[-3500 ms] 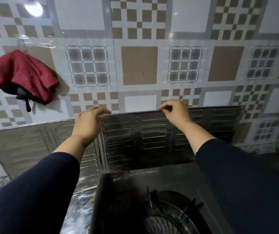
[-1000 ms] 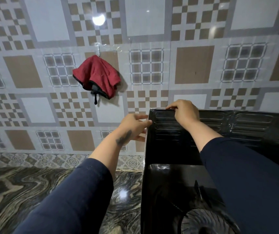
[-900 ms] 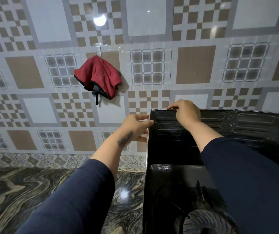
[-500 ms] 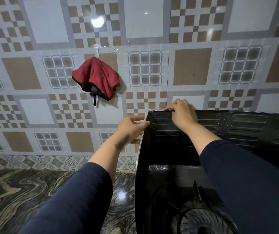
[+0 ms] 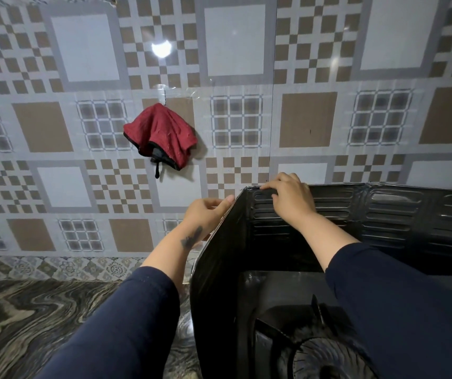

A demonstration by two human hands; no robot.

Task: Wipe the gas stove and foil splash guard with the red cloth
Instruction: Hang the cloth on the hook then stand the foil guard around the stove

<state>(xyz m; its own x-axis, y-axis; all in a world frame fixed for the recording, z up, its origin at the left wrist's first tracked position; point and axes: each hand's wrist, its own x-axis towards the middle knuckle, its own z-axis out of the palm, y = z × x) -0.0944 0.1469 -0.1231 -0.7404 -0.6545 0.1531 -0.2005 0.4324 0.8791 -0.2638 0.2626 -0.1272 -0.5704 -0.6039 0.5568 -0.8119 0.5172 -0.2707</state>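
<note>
A patterned tiled wall [image 5: 246, 64] fills the background, with a bright light reflection high on it, and a dark marbled tabletop [image 5: 28, 324] runs along its base at lower left. The red cloth [image 5: 162, 135] hangs bunched on the wall from a small hook under clear tape, its black-edged folds drooping downward with a short dark strap dangling below; it is well apart from both hands, up and to their left. The foil splash guard [image 5: 397, 214] stands upright on the tabletop, looking dark here, with ribbed embossed panels; its long back panel runs left to right along the wall and a side panel folds forward at the left corner, walling off the gas stove [image 5: 315, 351], whose burner and pan supports show at the bottom, partly hidden by the right sleeve. The left hand [image 5: 205, 214] reaches forward on an outstretched arm, palm turned inward, fingers pinching the top edge of the side panel just beside the corner. The right hand [image 5: 290, 198] lies palm down over the back panel's top edge, fingers curled onto the rim near the same corner. Both arms wear dark blue sleeves.
</note>
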